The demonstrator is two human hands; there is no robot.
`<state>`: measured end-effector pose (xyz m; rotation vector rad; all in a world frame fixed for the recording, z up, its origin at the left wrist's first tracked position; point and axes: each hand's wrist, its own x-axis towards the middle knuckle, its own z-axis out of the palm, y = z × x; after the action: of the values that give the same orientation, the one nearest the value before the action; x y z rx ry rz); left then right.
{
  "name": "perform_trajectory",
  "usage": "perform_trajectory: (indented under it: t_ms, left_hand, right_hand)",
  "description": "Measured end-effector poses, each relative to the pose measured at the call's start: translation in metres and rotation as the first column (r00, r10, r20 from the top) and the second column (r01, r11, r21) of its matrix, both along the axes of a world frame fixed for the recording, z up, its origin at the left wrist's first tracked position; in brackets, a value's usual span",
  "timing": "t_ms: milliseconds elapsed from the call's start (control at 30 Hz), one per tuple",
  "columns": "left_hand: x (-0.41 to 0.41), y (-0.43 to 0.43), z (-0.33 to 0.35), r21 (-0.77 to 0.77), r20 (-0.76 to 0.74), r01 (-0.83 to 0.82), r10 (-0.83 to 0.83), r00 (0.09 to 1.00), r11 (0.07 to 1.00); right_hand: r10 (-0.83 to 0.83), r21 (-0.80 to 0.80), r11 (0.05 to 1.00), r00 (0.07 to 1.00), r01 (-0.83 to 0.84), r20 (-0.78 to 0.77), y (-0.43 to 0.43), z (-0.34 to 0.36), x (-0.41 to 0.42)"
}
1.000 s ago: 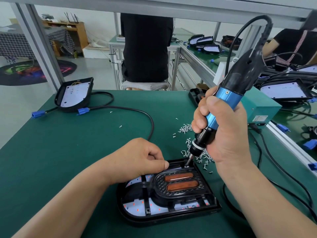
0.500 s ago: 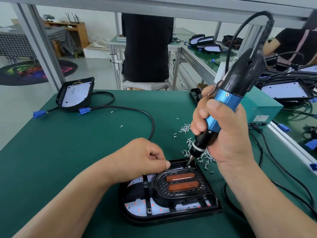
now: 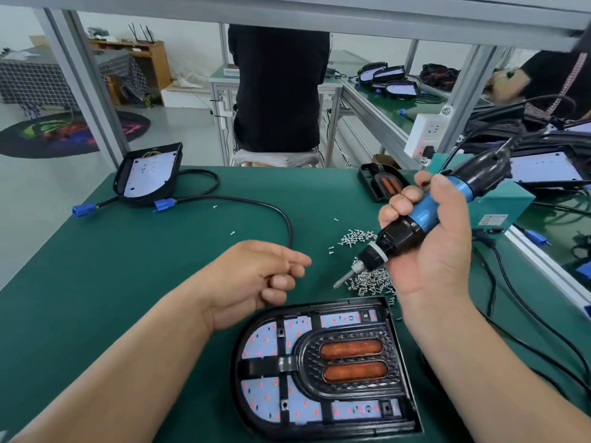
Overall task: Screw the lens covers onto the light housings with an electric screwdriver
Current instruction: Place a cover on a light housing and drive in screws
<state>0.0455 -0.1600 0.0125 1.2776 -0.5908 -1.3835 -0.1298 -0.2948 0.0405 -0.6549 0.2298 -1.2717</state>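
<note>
Wrapped round the blue barrel of the electric screwdriver (image 3: 423,215), the right grip (image 3: 430,247) holds the tool tilted, its bit pointing down and to the left over the near edge of the screw pile (image 3: 372,279), apart from the light housing (image 3: 236,375). The left grip (image 3: 252,279) hangs above the desk (image 3: 128,282) with forefinger and thumb reaching toward the screws and the other fingers loosely curled; I cannot tell whether anything small lies in it. The housing lies flat at the near edge of the desk, and the lens cover (image 3: 351,360) with its two orange windows sits inside it. At the far left corner a second housing (image 3: 147,174) rests with its black cable (image 3: 256,203) looping across the green mat.
</note>
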Motion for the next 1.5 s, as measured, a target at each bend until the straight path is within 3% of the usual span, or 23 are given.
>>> perform_trajectory:
  t_ms: [300, 633, 1500]
  left_hand:
    - [-0.006, -0.005, -0.009, -0.022, 0.086, 0.131, -0.128, 0.988, 0.991]
    - [-0.002, -0.004, -0.012, -0.096, -0.030, 0.185, -0.188, 0.982, 0.978]
    - [-0.006, -0.003, -0.006, -0.107, 0.037, 0.216, -0.213, 0.976, 0.970]
  right_hand:
    - [-0.019, 0.039, 0.999, 1.000, 0.019, -0.002, 0.001, -0.003, 0.004]
    - [-0.045, 0.053, 0.998, 0.999, 0.044, 0.013, -0.006, -0.001, 0.006]
    - [-0.068, 0.035, 0.997, 0.998, 0.069, -0.014, -0.005, 0.000, 0.009]
